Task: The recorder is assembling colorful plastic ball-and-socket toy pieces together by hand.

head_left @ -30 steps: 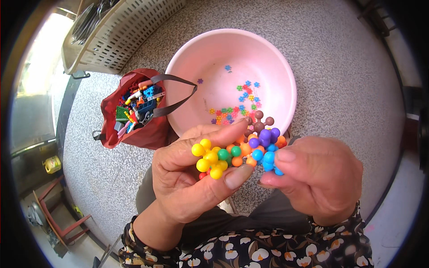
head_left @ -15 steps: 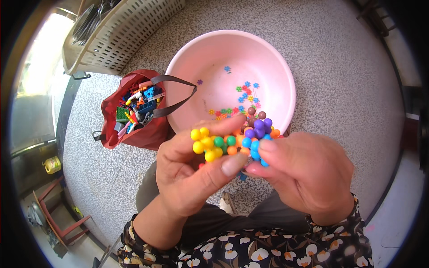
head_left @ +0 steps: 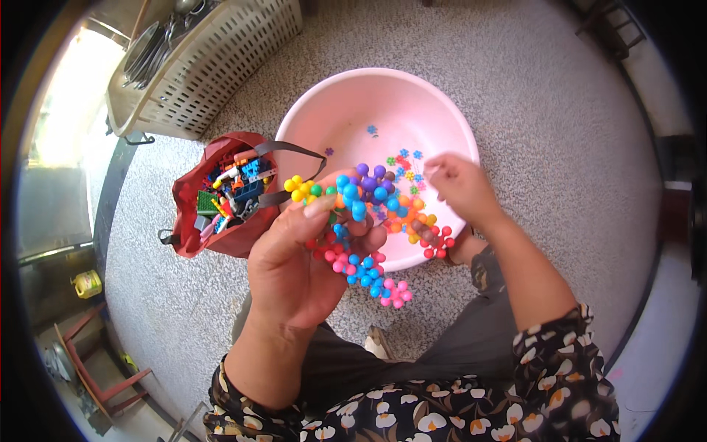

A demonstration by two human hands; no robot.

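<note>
My left hand (head_left: 294, 272) holds a branching cluster of linked knobbly toy pieces (head_left: 361, 276). These are small ball-tipped connectors in yellow, green, blue, purple, orange, red and pink. My thumb presses on the upper part, and one branch hangs toward my lap. My right hand (head_left: 468, 188) is apart from the cluster, over the right side of a pink basin (head_left: 346, 79). Its fingers are loosely bent, and nothing shows between them. Several loose flower-shaped pieces (head_left: 410, 176) lie scattered in the basin just left of that hand. The cluster hides part of the basin.
A red bag (head_left: 221, 252) full of mixed building bricks (head_left: 239, 178) stands left of the basin, one dark strap over the rim. Behind it is a perforated pale basket (head_left: 199, 81). A wooden chair (head_left: 103, 368) and a yellow jug (head_left: 87, 284) are at the far left.
My right hand has let go of the cluster and moved out over the basin. My left hand now holds the cluster alone, turned so that its lower branches show.
</note>
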